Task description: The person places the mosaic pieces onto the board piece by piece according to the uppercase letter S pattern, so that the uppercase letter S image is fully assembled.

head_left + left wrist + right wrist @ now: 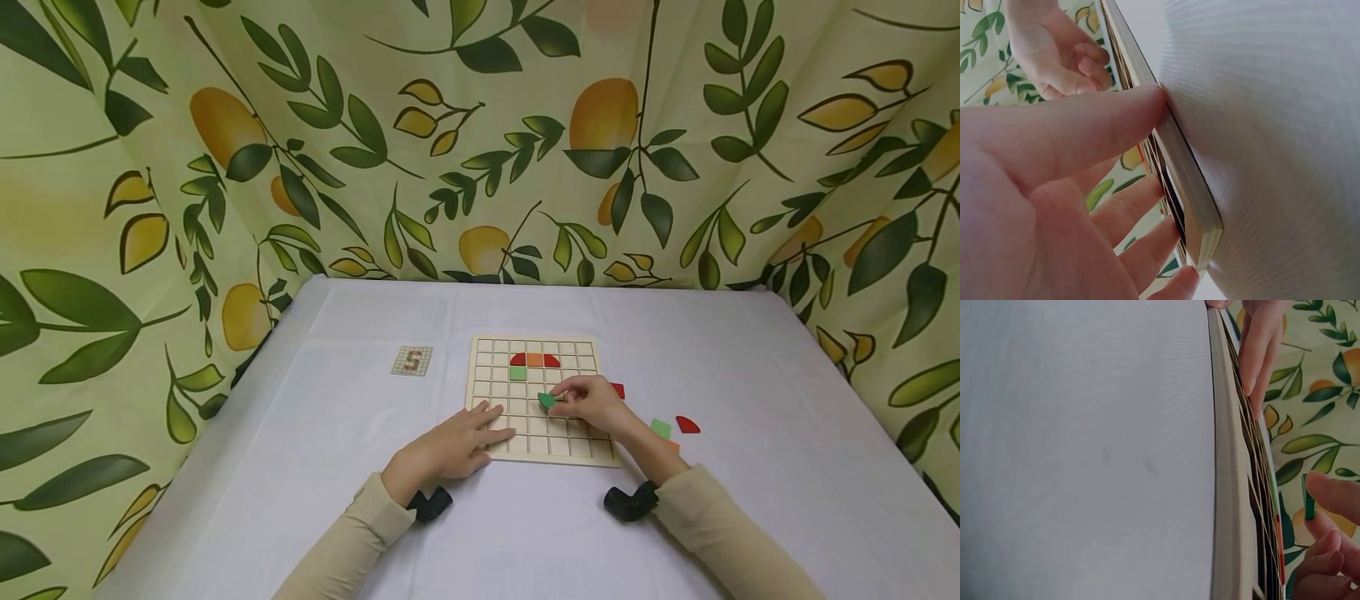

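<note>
A wooden grid board (pixel 517 454) lies on the table. My left hand (pixel 461 442) rests on its front left corner, fingers spread over the squares; the left wrist view has the thumb (pixel 1116 119) against the board's side edge (pixel 1194 187). Between thumb and fingertips my right hand (pixel 592 402) pinches a dark green rounded tile (pixel 547 402), held over the middle of the board. The right wrist view shows this green tile (pixel 1309 497) edge-on, above the grid. In the board's upper rows sit two red quarter-round tiles (pixel 552 361), an orange square (pixel 535 360) and a light green square (pixel 517 373).
Right of the board lie a red quarter-round piece (pixel 687 425), a light green piece (pixel 661 428), an orange piece (pixel 673 447) and another red piece (pixel 618 390). A small pattern card (pixel 412 361) lies to the left. Leaf-print curtains (pixel 480 167) hang behind the white table (pixel 300 467).
</note>
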`<state>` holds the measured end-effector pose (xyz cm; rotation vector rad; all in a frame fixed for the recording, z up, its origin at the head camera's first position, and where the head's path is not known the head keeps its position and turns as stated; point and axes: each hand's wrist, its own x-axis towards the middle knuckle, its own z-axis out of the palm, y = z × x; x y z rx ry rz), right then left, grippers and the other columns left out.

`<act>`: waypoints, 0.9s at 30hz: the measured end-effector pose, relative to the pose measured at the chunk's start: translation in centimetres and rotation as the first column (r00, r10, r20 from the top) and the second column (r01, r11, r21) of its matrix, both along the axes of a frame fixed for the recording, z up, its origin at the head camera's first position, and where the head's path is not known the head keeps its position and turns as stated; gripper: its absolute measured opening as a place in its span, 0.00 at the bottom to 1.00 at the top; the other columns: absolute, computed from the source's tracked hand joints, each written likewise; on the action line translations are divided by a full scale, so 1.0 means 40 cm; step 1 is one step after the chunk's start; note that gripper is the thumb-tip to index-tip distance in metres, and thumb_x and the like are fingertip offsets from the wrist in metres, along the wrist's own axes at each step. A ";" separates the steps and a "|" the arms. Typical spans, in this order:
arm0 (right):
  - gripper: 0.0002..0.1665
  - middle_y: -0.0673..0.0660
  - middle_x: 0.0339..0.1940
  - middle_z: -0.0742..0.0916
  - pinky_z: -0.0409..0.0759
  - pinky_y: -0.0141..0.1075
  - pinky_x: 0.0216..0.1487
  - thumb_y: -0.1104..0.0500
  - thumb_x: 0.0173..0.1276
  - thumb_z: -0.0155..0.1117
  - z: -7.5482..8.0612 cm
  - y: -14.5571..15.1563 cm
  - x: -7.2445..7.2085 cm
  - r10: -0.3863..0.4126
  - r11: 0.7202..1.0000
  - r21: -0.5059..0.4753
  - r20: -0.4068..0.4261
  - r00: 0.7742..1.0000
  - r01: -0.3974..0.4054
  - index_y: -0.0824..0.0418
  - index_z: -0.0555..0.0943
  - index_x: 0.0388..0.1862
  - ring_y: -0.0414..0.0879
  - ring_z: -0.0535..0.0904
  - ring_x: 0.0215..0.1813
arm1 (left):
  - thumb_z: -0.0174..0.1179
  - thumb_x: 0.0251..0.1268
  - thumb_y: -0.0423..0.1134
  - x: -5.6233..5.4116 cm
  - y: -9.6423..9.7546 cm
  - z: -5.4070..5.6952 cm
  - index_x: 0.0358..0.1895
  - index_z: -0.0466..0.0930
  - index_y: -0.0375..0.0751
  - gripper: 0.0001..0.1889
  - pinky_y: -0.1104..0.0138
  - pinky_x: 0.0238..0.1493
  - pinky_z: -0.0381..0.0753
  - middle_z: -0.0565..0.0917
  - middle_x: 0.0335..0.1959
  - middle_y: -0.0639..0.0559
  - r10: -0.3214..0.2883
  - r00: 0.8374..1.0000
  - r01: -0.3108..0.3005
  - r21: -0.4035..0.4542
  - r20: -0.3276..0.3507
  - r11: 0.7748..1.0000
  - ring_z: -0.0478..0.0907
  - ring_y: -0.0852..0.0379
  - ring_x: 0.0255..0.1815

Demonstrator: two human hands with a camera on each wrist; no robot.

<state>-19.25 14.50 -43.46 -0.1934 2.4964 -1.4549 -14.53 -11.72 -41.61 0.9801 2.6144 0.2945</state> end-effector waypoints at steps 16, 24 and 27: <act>0.17 0.47 0.19 0.72 0.64 0.27 0.24 0.61 0.55 0.74 0.011 -0.052 -0.023 -0.040 0.999 -0.002 0.032 0.999 0.040 0.66 0.85 0.44 0.40 0.66 0.25 | 0.52 0.72 0.41 0.000 -0.001 -0.002 0.71 0.65 0.57 0.25 0.51 0.80 0.56 0.57 0.79 0.48 -0.001 1.000 0.001 0.004 -0.004 1.000 0.50 0.44 0.81; 0.17 0.49 0.20 0.70 0.62 0.30 0.24 0.59 0.55 0.75 0.018 -0.077 -0.032 -0.069 0.997 0.037 0.034 0.997 0.067 0.65 0.86 0.43 0.43 0.65 0.27 | 0.52 0.72 0.40 0.003 -0.001 0.002 0.71 0.66 0.57 0.25 0.51 0.79 0.56 0.57 0.78 0.47 -0.003 1.000 0.003 0.001 -0.007 1.000 0.51 0.44 0.81; 0.17 0.49 0.19 0.70 0.60 0.29 0.23 0.60 0.55 0.75 0.018 -0.085 -0.036 -0.074 0.997 0.040 0.021 0.997 0.073 0.66 0.86 0.42 0.43 0.65 0.26 | 0.52 0.72 0.40 0.003 -0.001 0.002 0.71 0.66 0.57 0.25 0.51 0.79 0.56 0.57 0.78 0.47 -0.005 1.000 0.005 0.000 -0.007 1.000 0.51 0.44 0.81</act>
